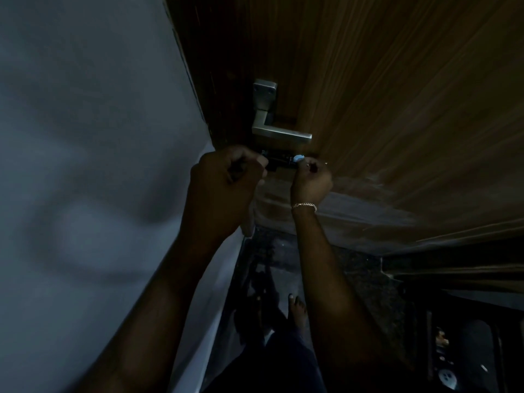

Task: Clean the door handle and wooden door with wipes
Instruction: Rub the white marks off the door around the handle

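Note:
A brushed-metal lever door handle [272, 129] is mounted on the brown wooden door [397, 95]. Just below the handle, both hands are raised to a small dark packet [279, 163]. My left hand [226, 177] is closed around the packet's left end. My right hand [310, 178], with a chain bracelet on the wrist, pinches a small pale blue-white piece [298, 158] at the packet's right end, likely a wipe. The scene is dim, and most of the packet is hidden by my fingers.
A pale wall [85, 137] fills the left side, meeting the dark door frame [215, 95]. Below lies a dark speckled floor [368, 279] with my bare foot [296, 307]. Dark objects stand at the lower right [448, 350].

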`<state>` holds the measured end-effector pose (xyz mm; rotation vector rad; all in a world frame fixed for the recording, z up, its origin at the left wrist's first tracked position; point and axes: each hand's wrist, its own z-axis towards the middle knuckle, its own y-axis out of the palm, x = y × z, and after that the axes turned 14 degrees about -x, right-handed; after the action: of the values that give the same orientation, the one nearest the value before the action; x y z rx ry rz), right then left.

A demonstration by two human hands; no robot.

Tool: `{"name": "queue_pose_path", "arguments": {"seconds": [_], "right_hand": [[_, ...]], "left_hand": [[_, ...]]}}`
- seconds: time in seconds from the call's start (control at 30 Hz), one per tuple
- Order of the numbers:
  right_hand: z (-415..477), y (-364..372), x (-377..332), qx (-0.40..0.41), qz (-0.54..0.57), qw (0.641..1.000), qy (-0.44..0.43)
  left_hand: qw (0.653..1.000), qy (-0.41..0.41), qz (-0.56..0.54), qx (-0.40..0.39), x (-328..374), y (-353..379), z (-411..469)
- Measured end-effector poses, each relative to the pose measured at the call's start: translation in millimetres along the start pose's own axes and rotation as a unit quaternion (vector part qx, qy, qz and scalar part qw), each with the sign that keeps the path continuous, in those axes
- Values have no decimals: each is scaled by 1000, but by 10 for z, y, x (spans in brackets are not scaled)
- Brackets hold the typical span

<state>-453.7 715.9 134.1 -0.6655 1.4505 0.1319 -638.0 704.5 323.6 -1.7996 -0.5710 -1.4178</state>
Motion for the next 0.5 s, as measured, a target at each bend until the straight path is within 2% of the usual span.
{"name": "queue_pose_path", "arguments": {"seconds": [0.1, 0.3, 0.5], "right_hand": [[-15, -13, 22, 26, -143, 986, -75], [-48, -91, -42, 28, -323, 939, -115], [-115, -147, -133, -3, -358, 930, -89]], "left_hand": [[1000, 2, 2, -2, -5, -2, -11], [1000, -1, 0, -1, -36, -16, 17], [1000, -15, -4, 3, -69, -56, 33]]}}
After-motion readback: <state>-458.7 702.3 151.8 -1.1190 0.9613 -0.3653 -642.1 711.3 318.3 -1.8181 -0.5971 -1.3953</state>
